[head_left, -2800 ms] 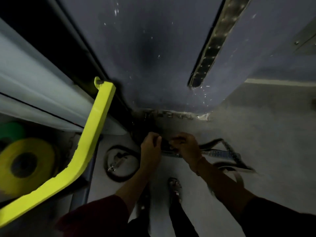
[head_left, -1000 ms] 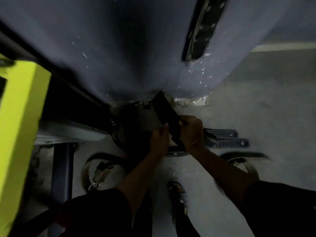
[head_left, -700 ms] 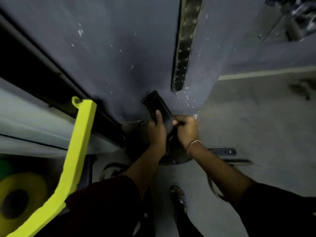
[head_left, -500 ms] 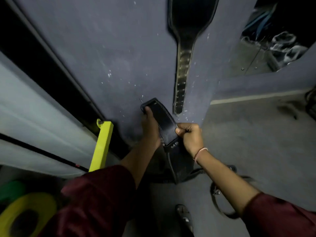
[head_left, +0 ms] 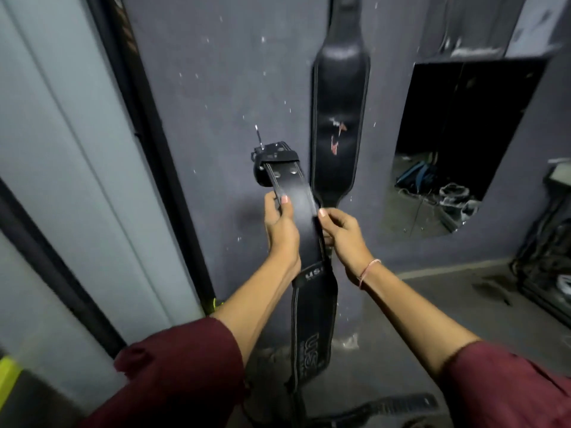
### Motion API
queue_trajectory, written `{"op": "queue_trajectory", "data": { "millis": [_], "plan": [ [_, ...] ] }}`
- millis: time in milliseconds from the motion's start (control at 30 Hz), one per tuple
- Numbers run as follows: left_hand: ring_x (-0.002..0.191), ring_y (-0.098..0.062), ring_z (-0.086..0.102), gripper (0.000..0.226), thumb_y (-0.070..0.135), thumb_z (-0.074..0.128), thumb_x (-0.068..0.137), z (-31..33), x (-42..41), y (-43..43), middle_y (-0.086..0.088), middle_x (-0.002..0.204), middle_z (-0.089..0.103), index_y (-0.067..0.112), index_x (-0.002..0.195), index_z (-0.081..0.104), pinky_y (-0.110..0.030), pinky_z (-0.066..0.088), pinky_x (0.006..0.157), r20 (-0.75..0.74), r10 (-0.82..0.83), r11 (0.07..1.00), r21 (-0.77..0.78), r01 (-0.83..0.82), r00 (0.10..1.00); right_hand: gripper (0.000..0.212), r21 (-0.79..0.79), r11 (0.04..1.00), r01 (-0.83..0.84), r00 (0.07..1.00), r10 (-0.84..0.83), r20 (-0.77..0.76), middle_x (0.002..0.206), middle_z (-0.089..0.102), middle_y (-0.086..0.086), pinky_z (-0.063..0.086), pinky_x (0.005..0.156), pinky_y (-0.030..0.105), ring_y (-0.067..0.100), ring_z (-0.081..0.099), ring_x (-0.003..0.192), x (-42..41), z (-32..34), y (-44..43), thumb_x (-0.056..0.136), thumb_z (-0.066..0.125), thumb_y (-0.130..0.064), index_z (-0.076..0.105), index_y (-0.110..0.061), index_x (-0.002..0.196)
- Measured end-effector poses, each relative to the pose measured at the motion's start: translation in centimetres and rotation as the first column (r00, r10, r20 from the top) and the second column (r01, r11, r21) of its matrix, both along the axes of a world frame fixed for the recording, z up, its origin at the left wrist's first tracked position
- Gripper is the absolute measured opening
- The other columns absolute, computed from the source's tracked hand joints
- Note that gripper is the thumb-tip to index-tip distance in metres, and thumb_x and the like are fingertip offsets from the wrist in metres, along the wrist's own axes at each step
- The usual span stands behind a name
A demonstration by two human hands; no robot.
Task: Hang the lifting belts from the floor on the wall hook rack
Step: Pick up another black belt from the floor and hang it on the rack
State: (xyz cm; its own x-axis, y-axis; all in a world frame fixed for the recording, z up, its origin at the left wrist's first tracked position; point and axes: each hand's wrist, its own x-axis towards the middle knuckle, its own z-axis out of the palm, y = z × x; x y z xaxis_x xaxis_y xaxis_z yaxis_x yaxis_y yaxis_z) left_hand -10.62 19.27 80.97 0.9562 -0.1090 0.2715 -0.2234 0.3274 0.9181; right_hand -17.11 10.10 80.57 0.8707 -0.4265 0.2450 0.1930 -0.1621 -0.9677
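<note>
The left hand (head_left: 282, 227) and right hand (head_left: 341, 233) each pinch one edge of the black lifting belt (head_left: 298, 196), thumbs on top. Half a second ago it was low by the floor (head_left: 463, 304); now it is lifted, its buckle (head_left: 272, 159) above the hands and its wide part dangling beneath them. A hung belt (head_left: 338, 112) is already on the wall just beyond the right hand. The hook rack is out of frame, so the reach upward remains.

Black belt (head_left: 298, 208) with pale stitching, white lettering, black hanging belt (head_left: 338, 118), grey-blue wall (head_left: 222, 72), seemingly maroon sleeves (head_left: 179, 366)
</note>
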Motion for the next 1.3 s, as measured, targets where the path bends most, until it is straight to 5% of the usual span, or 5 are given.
{"op": "queue_trajectory", "data": {
  "millis": [300,467,767,1033,1300],
  "plan": [
    [0.100,-0.003,0.063,0.018,0.033,0.044,0.104,10.5,-2.9,-0.5,0.004,0.107,0.068,0.023,0.105,0.059,-0.025,0.048,0.094,0.247,-0.128,0.989,0.108,0.104,0.961,0.016,0.041,0.999,-0.009,0.958,-0.003,0.286,0.096,0.072,0.018,0.057,0.081,0.039,0.028,0.067,0.088,0.3,15.3,0.0,0.095,0.058,-0.001,0.067,0.006,0.106],
    [0.071,0.010,0.052,0.021,0.020,0.038,0.107,15.6,-3.8,-2.1,0.012,0.084,0.057,0.013,0.096,0.054,-0.008,0.041,0.069,0.425,0.017,0.990,0.123,-0.076,0.905,0.012,-0.020,0.999,0.036,0.922,-0.025,0.386,0.104,0.074,0.016,0.057,0.091,0.046,0.028,0.071,0.098,-0.5,18.3,-1.5,0.094,0.061,-0.007,0.069,-0.007,0.102],
    [0.053,-0.002,0.025,0.037,0.017,0.038,0.107,19.6,-4.9,-4.0,0.009,0.066,0.027,0.020,0.071,0.029,-0.019,0.027,0.052,0.483,0.169,0.975,0.047,-0.219,0.859,0.005,-0.147,0.978,0.145,0.942,-0.091,0.322,0.085,0.066,0.002,0.047,0.076,0.025,0.007,0.057,0.077,-5.1,8.4,-1.5,0.093,0.064,-0.004,0.061,-0.009,0.092],
    [0.056,-0.002,0.032,0.034,0.019,0.036,0.108,18.3,-6.0,-4.5,0.011,0.068,0.032,0.022,0.074,0.034,-0.018,0.031,0.057,0.508,0.095,0.978,0.115,-0.177,0.856,0.012,-0.121,0.972,0.199,0.857,-0.113,0.503,0.084,0.060,0.002,0.045,0.078,0.033,0.012,0.053,0.079,-2.6,22.0,-4.6,0.099,0.053,-0.010,0.059,-0.009,0.089],
    [0.054,0.000,0.030,0.030,0.018,0.036,0.107,17.8,-5.8,-4.7,0.006,0.068,0.032,0.013,0.078,0.036,-0.016,0.033,0.055,0.498,0.115,0.971,0.126,-0.203,0.859,0.013,-0.186,0.982,0.031,0.915,0.047,0.400,0.099,0.072,0.006,0.055,0.092,0.048,0.032,0.066,0.095,-4.4,15.4,-4.6,0.095,0.059,-0.008,0.067,-0.014,0.104]
  ]
}}
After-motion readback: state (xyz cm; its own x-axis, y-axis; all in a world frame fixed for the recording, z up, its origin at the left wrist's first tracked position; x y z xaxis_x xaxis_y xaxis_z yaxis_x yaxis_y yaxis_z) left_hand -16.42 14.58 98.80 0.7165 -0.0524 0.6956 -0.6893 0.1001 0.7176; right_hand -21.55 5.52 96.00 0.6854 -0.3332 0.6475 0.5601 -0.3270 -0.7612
